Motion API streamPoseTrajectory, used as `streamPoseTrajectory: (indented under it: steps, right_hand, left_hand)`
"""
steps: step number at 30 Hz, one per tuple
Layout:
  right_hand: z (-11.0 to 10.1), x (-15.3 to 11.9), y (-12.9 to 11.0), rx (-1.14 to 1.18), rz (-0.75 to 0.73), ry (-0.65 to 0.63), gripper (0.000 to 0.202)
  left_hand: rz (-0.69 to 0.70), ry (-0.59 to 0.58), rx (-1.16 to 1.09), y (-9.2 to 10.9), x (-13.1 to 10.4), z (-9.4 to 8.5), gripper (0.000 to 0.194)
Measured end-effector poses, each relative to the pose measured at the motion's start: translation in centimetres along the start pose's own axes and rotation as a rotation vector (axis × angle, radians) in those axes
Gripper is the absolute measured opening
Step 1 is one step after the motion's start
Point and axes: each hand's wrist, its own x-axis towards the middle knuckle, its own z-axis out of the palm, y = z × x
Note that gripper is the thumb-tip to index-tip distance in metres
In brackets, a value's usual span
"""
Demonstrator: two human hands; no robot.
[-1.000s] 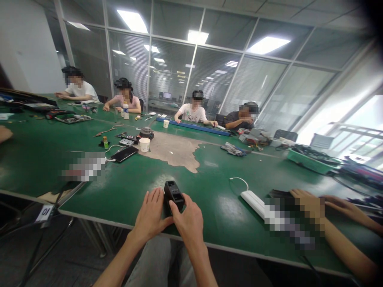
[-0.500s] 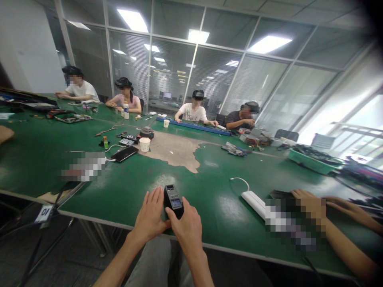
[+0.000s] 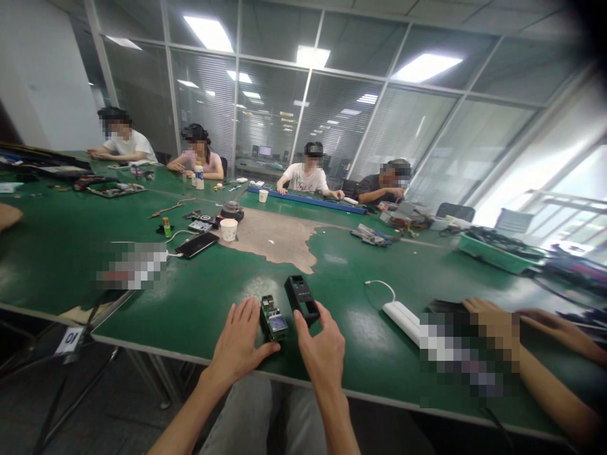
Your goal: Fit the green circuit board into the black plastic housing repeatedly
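Note:
My left hand [image 3: 241, 338] lies on the green table, fingers stretched out, along the left side of a small electronic device [image 3: 274, 319]. Its thumb reaches across just below the device's near end; whether it touches is hard to tell. The device's circuit board and small screen are bare. To the right, my right hand [image 3: 323, 341] grips a black plastic cover [image 3: 301, 298] between thumb and fingers, tilted and apart from the device. The cover has a rectangular window at its near end.
A white power strip [image 3: 401, 322] and a co-worker's hands [image 3: 493, 325] are at my right. Ahead left are a phone [image 3: 196, 244] and a paper cup [image 3: 229, 230]. Pliers [image 3: 370, 236] and a green basket [image 3: 497, 258] stand farther right. Several people sit across the table.
The black cover has come off the device and moved right and away in my right hand, exposing the circuit board. My left hand has stayed nearly in place.

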Motion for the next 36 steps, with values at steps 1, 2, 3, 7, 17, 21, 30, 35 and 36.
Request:
streamPoseTrajectory:
  steps: [1, 2, 3, 7, 17, 21, 30, 35, 36]
  right_hand:
    - [0.0, 0.2, 0.7, -0.038, 0.020, -0.015, 0.052]
    - [0.0, 0.4, 1.5, -0.070, 0.039, -0.032, 0.051]
    - [0.1, 0.5, 2.1, -0.096, 0.055, -0.048, 0.051]
    - [0.7, 0.6, 3.7, -0.188, 0.073, -0.082, 0.048]
    - [1.9, -0.4, 5.6, -0.308, -0.009, -0.070, 0.071]
    - [1.8, -0.4, 5.7, -0.237, -0.012, -0.048, 0.064]
    - [0.3, 0.1, 1.0, 0.106, 0.095, -0.072, 0.052]
    - [1.1, -0.5, -1.1, 0.069, 0.009, -0.111, 0.049]
    - [1.3, -0.7, -1.5, 0.049, -0.001, -0.122, 0.049]
  left_hand:
    - [0.002, -0.003, -0.002, 0.0, 0.0, 0.0, 0.096]
    - [0.003, -0.005, -0.004, 0.0, 0.1, 0.0, 0.095]
    - [0.002, -0.007, -0.004, 0.1, 0.1, 0.0, 0.095]
    - [0.000, -0.019, 0.000, 0.1, 0.1, 0.0, 0.094]
    - [0.004, -0.029, 0.000, 0.0, 0.2, 0.3, 0.093]
    - [-0.005, -0.039, 0.005, 0.1, 0.2, 0.2, 0.093]
    - [0.001, -0.015, -0.005, 0.1, 0.2, 0.1, 0.090]
    - [-0.001, -0.006, -0.005, 0.3, 0.1, -0.1, 0.089]
    - [-0.001, -0.004, -0.004, 0.3, 0.1, -0.2, 0.088]
